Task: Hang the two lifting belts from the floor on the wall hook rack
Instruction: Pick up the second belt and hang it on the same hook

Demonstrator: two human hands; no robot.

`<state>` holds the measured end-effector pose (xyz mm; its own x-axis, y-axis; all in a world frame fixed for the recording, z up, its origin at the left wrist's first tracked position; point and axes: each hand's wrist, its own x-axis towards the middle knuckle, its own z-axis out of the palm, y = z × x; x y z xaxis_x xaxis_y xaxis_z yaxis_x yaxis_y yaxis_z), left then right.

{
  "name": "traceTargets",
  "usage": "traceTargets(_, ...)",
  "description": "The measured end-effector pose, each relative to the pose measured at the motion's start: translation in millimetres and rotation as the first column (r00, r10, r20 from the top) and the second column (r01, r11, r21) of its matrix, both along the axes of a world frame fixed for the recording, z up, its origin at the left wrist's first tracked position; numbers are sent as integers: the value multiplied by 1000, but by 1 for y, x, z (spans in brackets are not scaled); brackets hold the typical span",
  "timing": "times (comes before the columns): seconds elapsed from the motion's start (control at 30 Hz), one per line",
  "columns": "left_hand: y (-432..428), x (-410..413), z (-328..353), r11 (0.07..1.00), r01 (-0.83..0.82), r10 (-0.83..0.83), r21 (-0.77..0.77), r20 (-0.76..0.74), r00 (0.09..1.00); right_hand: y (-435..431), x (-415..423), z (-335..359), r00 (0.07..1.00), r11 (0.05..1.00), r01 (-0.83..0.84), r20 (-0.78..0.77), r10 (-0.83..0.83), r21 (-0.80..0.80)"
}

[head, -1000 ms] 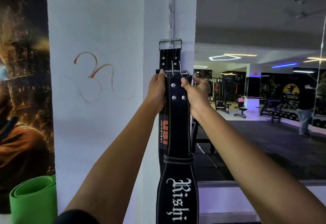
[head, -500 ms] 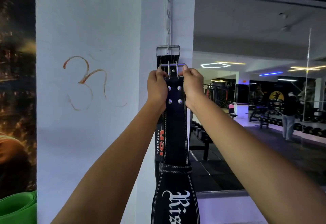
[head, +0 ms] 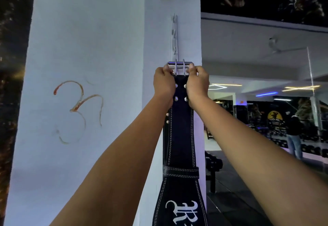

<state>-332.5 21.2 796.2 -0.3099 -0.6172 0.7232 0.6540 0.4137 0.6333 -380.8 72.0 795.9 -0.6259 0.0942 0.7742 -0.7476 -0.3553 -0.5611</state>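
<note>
A black leather lifting belt [head: 181,137] with white stitching and white lettering hangs down from my hands against the white pillar. My left hand [head: 164,83] and my right hand [head: 197,83] grip its top end on either side, just below its steel buckle [head: 180,65]. The buckle sits at the foot of the white wall hook rack [head: 174,35], a narrow vertical strip with several hooks. A second black belt [head: 166,119] hangs behind the first; only a sliver with rivets shows at its left edge.
The white pillar [head: 88,48] carries a faded orange symbol [head: 78,108]. To the right, a large mirror [head: 266,101] reflects the gym, dumbbell racks and a standing person [head: 293,133]. A dark poster covers the wall at the far left.
Both hands have raised the front belt's buckle from below the hanging belt's buckle up to the foot of the hook rack. The hanging belt is now almost hidden behind it.
</note>
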Motion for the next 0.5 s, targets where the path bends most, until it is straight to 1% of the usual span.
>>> traceTargets(0.23, -37, -50, 56, 1000, -6, 4, -30, -48, 999, -34, -53, 55, 994, 996, -66, -85, 62, -52)
traceTargets(0.43, -58, -94, 109, 999, -31, 27, -40, -92, 995, -63, -103, 108, 988, 991, -106, -123, 96, -77)
traceTargets(0.5, -67, -104, 122, 1000, -20, 18, -24, -85, 996, -73, -116, 122, 985, 989, -127, -129, 116, -81)
